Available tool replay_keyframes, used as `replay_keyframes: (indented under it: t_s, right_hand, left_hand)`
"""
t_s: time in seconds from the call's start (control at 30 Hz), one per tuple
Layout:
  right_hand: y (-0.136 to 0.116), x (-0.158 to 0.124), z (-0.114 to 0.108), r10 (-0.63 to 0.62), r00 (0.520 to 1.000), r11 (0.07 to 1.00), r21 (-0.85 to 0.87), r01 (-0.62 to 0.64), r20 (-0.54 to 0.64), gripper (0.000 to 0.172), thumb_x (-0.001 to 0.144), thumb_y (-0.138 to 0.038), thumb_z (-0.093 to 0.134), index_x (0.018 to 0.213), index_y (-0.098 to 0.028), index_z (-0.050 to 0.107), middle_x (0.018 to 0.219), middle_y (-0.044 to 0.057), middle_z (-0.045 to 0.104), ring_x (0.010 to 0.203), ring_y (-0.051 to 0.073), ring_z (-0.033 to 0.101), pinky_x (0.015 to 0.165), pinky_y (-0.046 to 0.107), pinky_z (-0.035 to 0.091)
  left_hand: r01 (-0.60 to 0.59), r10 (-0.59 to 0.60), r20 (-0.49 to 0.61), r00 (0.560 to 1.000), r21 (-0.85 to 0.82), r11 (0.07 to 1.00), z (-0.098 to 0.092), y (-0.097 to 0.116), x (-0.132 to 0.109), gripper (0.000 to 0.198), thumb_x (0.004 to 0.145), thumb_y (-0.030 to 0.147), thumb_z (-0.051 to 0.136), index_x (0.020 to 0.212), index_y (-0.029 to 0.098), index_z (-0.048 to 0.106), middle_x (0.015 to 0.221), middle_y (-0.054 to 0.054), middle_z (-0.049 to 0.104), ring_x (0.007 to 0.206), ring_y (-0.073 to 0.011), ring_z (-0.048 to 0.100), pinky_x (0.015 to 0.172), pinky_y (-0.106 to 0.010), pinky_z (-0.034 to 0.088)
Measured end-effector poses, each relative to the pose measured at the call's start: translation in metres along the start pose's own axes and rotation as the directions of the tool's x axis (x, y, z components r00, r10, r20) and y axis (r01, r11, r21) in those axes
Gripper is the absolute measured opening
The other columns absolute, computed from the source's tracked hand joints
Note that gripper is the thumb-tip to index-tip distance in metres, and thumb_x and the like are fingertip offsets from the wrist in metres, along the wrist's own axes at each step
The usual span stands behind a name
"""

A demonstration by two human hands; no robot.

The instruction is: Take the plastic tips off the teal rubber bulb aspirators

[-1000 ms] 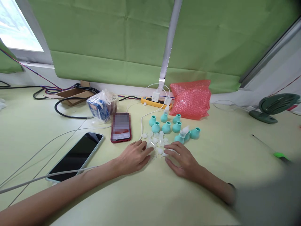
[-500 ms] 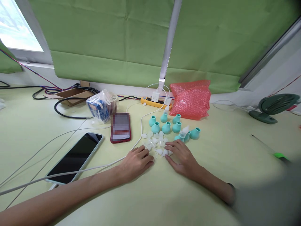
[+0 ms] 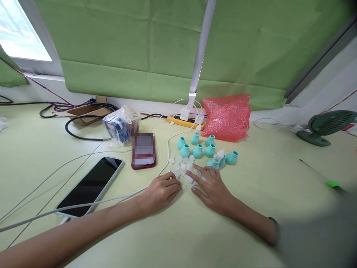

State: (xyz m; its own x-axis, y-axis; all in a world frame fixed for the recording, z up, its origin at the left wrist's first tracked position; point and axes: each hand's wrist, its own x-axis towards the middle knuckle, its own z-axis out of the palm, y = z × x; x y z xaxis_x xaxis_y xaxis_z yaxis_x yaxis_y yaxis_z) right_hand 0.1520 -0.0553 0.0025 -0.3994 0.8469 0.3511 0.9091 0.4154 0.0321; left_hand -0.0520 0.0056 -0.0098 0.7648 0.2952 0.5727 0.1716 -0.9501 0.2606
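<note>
Pile of small translucent white pieces (image 3: 184,166): one, loose on the table (image 3: 178,238), serving as landmark. Left hand (image 3: 161,191): at the pile's near left edge, fingers curled; whether they pinch a piece cannot be told. Right hand (image 3: 215,191): at its near right edge, fingers spread, forefinger over the pieces. Teal bulbs (image 3: 198,151): nine, beyond and right of the pile, two bearing whitish tips. White cable (image 3: 168,147): left of the pile, passing beside the left hand. Hazards, judged: a sweeping finger may scatter the lightest pieces; the right hand, raised carelessly, may topple the nearest bulb; the left hand, snagging the cable, may drag it through the pile.
</note>
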Motion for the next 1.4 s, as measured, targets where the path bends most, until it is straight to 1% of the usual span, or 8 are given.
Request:
replay_keyframes:
  t_s: [0.1, 0.33, 0.53, 0.73, 0.83, 0.97, 1.2, 1.4]
  right_hand:
    - [-0.003, 0.004, 0.000, 0.033, 0.999, 0.999, -0.039, -0.033, 0.021, 0.042, 0.082, -0.036, 0.040, 0.124, -0.031, 0.037, 0.123, 0.008, 0.042, 0.094, 0.027, 0.040, 0.075, 0.043, 0.034]
    - [-0.007, 0.007, 0.000, 0.076, 0.996, 0.997, 0.012, -0.076, 0.041, 0.031, 0.082, -0.035, 0.041, 0.109, -0.025, 0.051, 0.112, 0.009, 0.049, 0.095, 0.027, 0.040, 0.074, 0.043, 0.032]
    - [-0.008, 0.003, 0.003, 0.058, 0.983, 0.993, 0.107, -0.040, -0.173, 0.022, 0.079, -0.026, 0.047, 0.100, -0.021, 0.054, 0.108, 0.010, 0.049, 0.096, 0.027, 0.041, 0.078, 0.044, 0.032]
    - [-0.014, -0.004, 0.004, -0.010, 0.953, 0.898, 0.417, 0.142, -0.303, 0.009, 0.078, -0.012, 0.048, 0.084, -0.019, 0.050, 0.087, 0.007, 0.053, 0.079, 0.016, 0.049, 0.069, 0.030, 0.042]
    - [-0.020, -0.006, 0.003, 0.050, 0.967, 0.844, 0.528, 0.093, -0.251, 0.011, 0.079, -0.019, 0.049, 0.090, -0.019, 0.049, 0.075, 0.003, 0.053, 0.067, 0.013, 0.050, 0.062, 0.025, 0.043]
    - [-0.024, -0.005, 0.003, 0.187, 0.981, 0.752, 0.649, -0.113, -0.046, 0.013, 0.081, -0.028, 0.047, 0.087, -0.019, 0.053, 0.058, -0.002, 0.049, 0.050, 0.009, 0.045, 0.050, 0.019, 0.040]
    - [-0.021, 0.001, 0.007, 0.232, 0.953, 0.539, 0.790, -0.294, 0.197, 0.021, 0.071, -0.028, 0.058, 0.089, -0.016, 0.060, 0.060, -0.002, 0.051, 0.051, 0.008, 0.044, 0.049, 0.019, 0.040]
    - [-0.020, 0.000, 0.014, 0.276, 0.929, 0.455, 0.818, -0.351, 0.246, 0.025, 0.064, -0.030, 0.063, 0.083, -0.014, 0.064, 0.055, -0.002, 0.052, 0.048, 0.008, 0.043, 0.045, 0.019, 0.037]
  left_hand:
    - [0.026, -0.026, 0.009, 1.000, 0.000, 1.000, 0.001, 0.000, 0.000, 0.017, 0.082, 0.012, 0.042, 0.086, 0.013, 0.059, 0.075, -0.007, 0.063, 0.075, -0.0163, 0.051, 0.064, -0.027, 0.046]
    - [0.048, -0.049, -0.028, 0.998, -0.031, 0.998, 0.001, 0.000, -0.001, 0.017, 0.082, 0.012, 0.043, 0.086, 0.013, 0.060, 0.073, -0.007, 0.063, 0.072, -0.0163, 0.050, 0.059, -0.026, 0.045]
    - [0.098, -0.103, -0.049, 0.994, -0.093, 0.991, 0.000, -0.001, 0.000, 0.017, 0.079, 0.011, 0.045, 0.092, 0.012, 0.058, 0.070, -0.008, 0.061, 0.071, -0.0161, 0.050, 0.060, -0.025, 0.045]
    - [0.059, -0.075, -0.096, 0.993, -0.165, 0.985, -0.001, -0.002, 0.001, 0.010, 0.077, 0.011, 0.049, 0.078, 0.011, 0.058, 0.068, -0.007, 0.061, 0.067, -0.0148, 0.052, 0.060, -0.025, 0.045]
    - [0.032, -0.067, -0.161, 0.985, -0.209, 0.977, -0.003, 0.001, 0.002, 0.008, 0.075, 0.008, 0.052, 0.079, 0.011, 0.058, 0.069, -0.007, 0.062, 0.066, -0.0145, 0.053, 0.059, -0.025, 0.046]
    - [-0.044, -0.027, -0.252, 0.967, -0.270, 0.962, -0.006, 0.005, 0.006, 0.012, 0.072, 0.004, 0.055, 0.081, 0.012, 0.059, 0.074, -0.008, 0.064, 0.068, -0.0145, 0.055, 0.061, -0.027, 0.047]
    - [0.027, -0.102, -0.177, 0.979, -0.386, 0.922, -0.004, 0.011, 0.009, 0.008, 0.073, 0.010, 0.058, 0.077, 0.013, 0.064, 0.070, -0.007, 0.066, 0.065, -0.0150, 0.056, 0.062, -0.029, 0.049]
    - [0.114, -0.182, -0.121, 0.976, -0.428, 0.896, -0.005, 0.012, 0.008, 0.009, 0.072, 0.013, 0.060, 0.078, 0.011, 0.067, 0.069, -0.008, 0.067, 0.065, -0.0158, 0.058, 0.059, -0.027, 0.050]
